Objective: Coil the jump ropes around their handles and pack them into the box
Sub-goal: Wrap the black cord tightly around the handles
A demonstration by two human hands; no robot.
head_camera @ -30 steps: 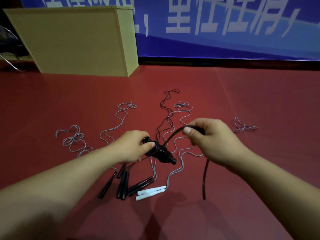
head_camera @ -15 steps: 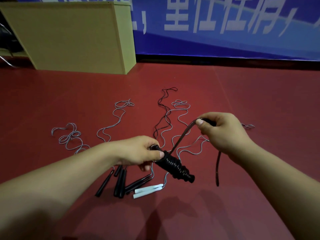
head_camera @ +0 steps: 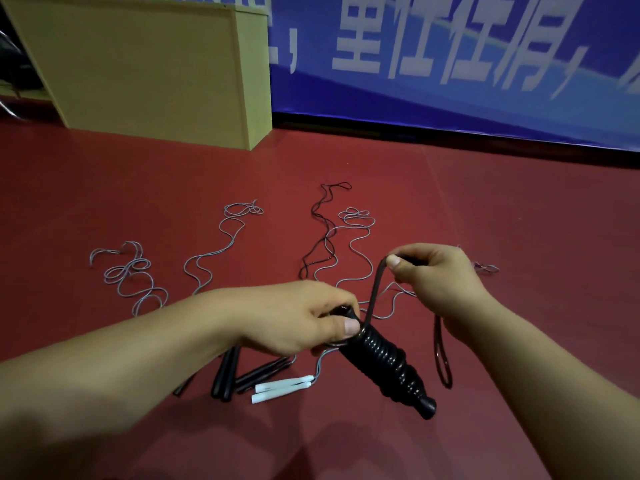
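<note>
— What's the head view giving you? Start with the box.

— I see a tan box (head_camera: 145, 67) standing on the red floor (head_camera: 502, 220), well beyond the coiled bundle (head_camera: 381, 362). Its inside is hidden from me.

— And my hands?

— Your left hand (head_camera: 294, 320) grips the bundle's upper end, black rope wound round its handles. Your right hand (head_camera: 440, 275) pinches the free black rope (head_camera: 375, 289), which rises from the bundle; a loop hangs below that hand.

— Counts?

— Left of the bundle, one pair of white handles (head_camera: 282, 388) and several black handles (head_camera: 225, 372), partly hidden. Beyond it, grey ropes (head_camera: 214, 258) and one thin black rope (head_camera: 320, 230), loose on the floor.
</note>
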